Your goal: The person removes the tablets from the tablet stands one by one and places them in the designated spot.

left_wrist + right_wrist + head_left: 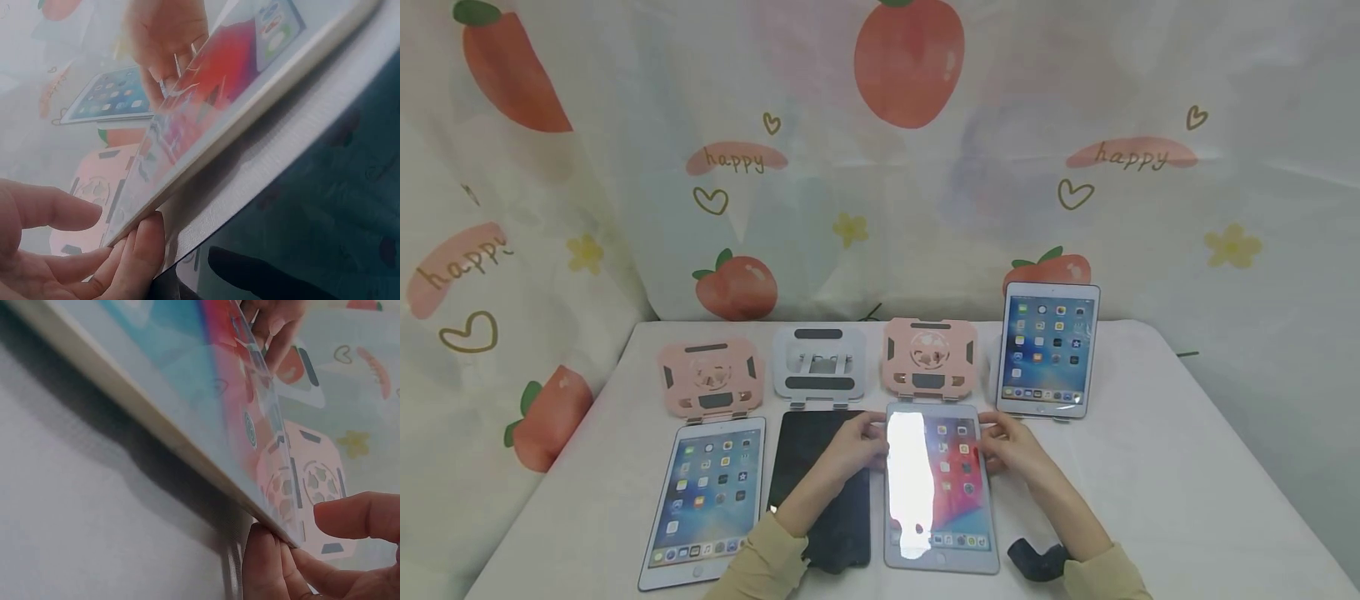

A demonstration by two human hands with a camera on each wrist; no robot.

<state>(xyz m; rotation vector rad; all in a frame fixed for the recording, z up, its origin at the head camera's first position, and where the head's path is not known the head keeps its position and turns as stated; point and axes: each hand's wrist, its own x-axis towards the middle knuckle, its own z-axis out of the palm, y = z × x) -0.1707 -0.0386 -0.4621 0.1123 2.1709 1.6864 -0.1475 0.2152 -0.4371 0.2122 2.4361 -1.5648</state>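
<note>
A white-framed tablet (955, 508) with a lit screen of red and blue lies in front of a pink stand (955, 335), a bright glare covering its left side. My left hand (854, 448) holds its upper left edge, and my right hand (1017, 448) holds the upper right edge. Seen from the left wrist, the fingers (145, 244) curl under the tablet's rim while the thumb stands off it. On the other side the right fingers (265, 556) also hook beneath the rim, thumb raised. A shadowed gap shows under the tablet (156, 419).
Left of it lie a dark-screened tablet (797, 454), partly under my left forearm, and a lit white tablet (711, 492). Behind these stand a white stand (782, 362) and another pink stand (674, 379). One tablet (1048, 350) is propped upright at the back right.
</note>
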